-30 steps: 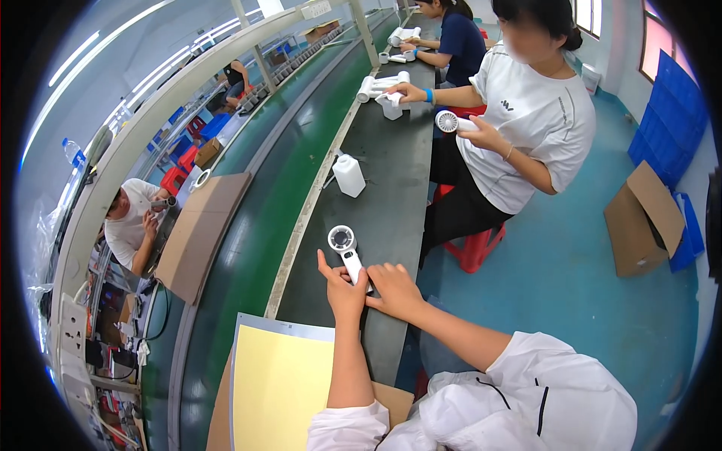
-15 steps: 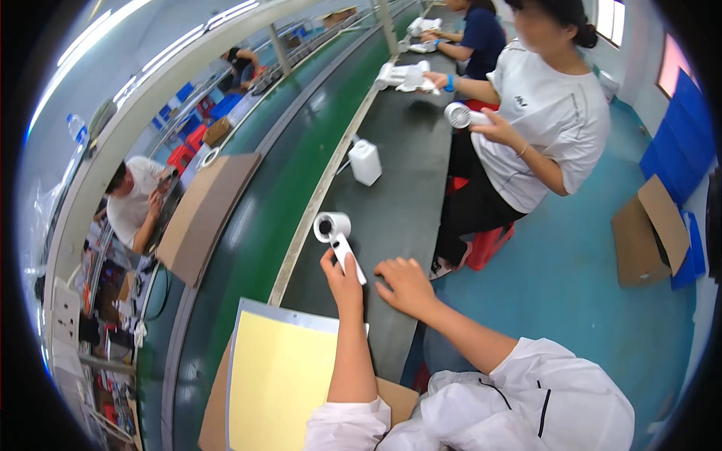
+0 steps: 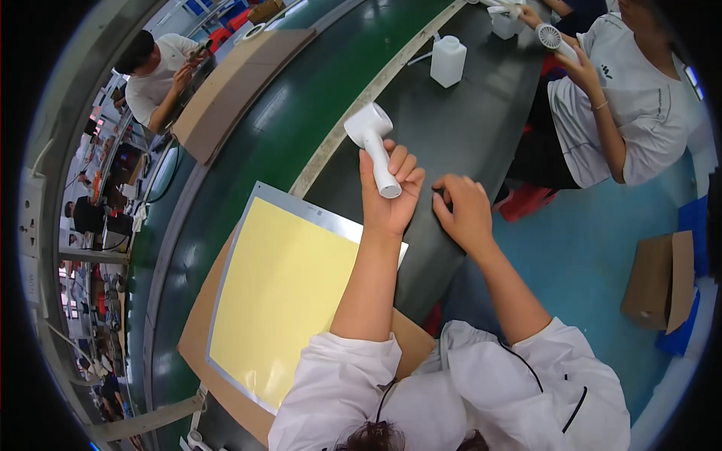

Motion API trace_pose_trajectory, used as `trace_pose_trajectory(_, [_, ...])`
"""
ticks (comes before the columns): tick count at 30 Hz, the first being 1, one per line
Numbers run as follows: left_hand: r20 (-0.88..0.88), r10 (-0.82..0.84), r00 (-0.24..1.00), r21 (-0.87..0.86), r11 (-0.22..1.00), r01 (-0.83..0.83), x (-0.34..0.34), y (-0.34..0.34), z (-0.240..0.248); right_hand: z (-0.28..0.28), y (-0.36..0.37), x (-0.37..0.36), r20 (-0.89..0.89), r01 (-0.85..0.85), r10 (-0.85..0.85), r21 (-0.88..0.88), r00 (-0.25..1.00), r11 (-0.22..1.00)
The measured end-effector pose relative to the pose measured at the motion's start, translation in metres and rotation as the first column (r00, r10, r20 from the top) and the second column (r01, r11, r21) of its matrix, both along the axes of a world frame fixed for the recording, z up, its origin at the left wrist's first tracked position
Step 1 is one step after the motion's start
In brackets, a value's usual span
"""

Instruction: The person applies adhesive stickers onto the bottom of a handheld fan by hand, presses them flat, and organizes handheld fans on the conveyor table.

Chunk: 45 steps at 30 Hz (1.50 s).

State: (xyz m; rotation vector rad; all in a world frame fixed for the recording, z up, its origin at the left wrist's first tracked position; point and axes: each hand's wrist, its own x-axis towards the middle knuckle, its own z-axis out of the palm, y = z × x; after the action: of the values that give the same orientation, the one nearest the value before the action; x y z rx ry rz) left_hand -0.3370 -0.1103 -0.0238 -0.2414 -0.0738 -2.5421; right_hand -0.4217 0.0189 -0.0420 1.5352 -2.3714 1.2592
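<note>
My left hand is closed around the handle of a white handheld fan. The fan's round head points up and away, and the butt of its handle faces me. Close by on the right, my right hand holds nothing; its fingers are loosely bent and the thumb stands apart. Beneath my left forearm lies a yellow sheet with a silver-grey border, on top of brown cardboard.
A white square bottle stands farther up the dark work surface. To the right, a co-worker holds another handheld fan. Leaning cardboard rises beyond the green belt. An open carton sits on the floor.
My left hand has turned the fan over, so the open ring no longer faces me and the handle's end does. My right hand has lifted slightly and curled. The view has shifted.
</note>
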Motion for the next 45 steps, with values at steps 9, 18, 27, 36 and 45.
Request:
trace_pose_trajectory(9, [-0.164, -0.276, 0.947, -0.207, 0.948, 0.240, 0.015, -0.006, -0.001, 0.000, 0.001, 0.000, 0.001, 0.003, -0.003, -0.009, 1.000, 1.000])
trace_pose_trajectory(18, [-0.177, -0.391, 0.903, -0.284, 0.899, 0.334, 0.018, -0.007, -0.002, 0.001, 0.000, 0.002, -0.003, 0.014, -0.014, 0.001, 1.000, 1.000])
trace_pose_trajectory(27, [-0.176, -0.407, 0.896, -0.299, 0.890, 0.345, 0.015, -0.004, -0.002, -0.001, 0.001, -0.001, 0.000, 0.021, -0.021, -0.017, 1.000, 1.000])
trace_pose_trajectory(36, [0.076, -0.149, 0.986, -0.471, 0.866, 0.168, 0.011, -0.002, 0.002, 0.002, 0.001, -0.001, 0.032, 0.007, -0.008, 0.031, 0.999, 1.000])
trace_pose_trajectory(45, [0.150, -0.035, 0.988, -0.528, 0.842, 0.110, 0.011, -0.002, 0.005, 0.004, 0.002, 0.002, 0.047, 0.007, -0.009, 0.041, 0.999, 0.999])
